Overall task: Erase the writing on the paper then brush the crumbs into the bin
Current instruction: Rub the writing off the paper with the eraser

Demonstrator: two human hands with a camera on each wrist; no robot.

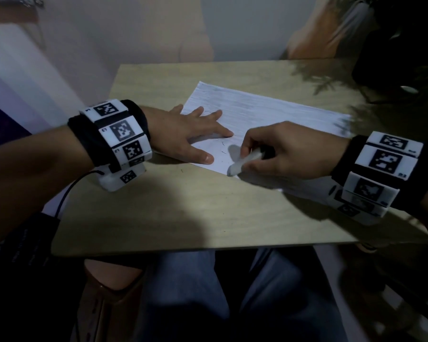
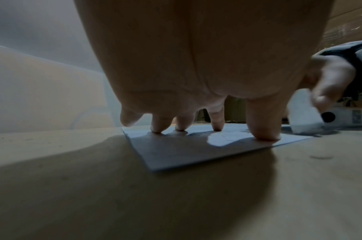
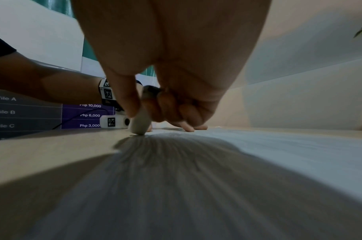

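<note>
1. Lined paper (image 1: 255,119) lies on the wooden table (image 1: 183,206). The left hand (image 1: 183,134) has its fingers spread flat on the paper's near-left corner.
2. The right hand (image 1: 277,149) pinches a white eraser (image 1: 242,162), tip on the paper beside the left thumb.
3. Risk: hard rubbing could crease or tear the sheet if the pinning hand slips.
4. Crumbs could scatter; no bin in view.

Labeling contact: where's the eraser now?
Head view: eraser is gripped in the right hand, tip on the paper's near edge, just right of the left hand.
</note>
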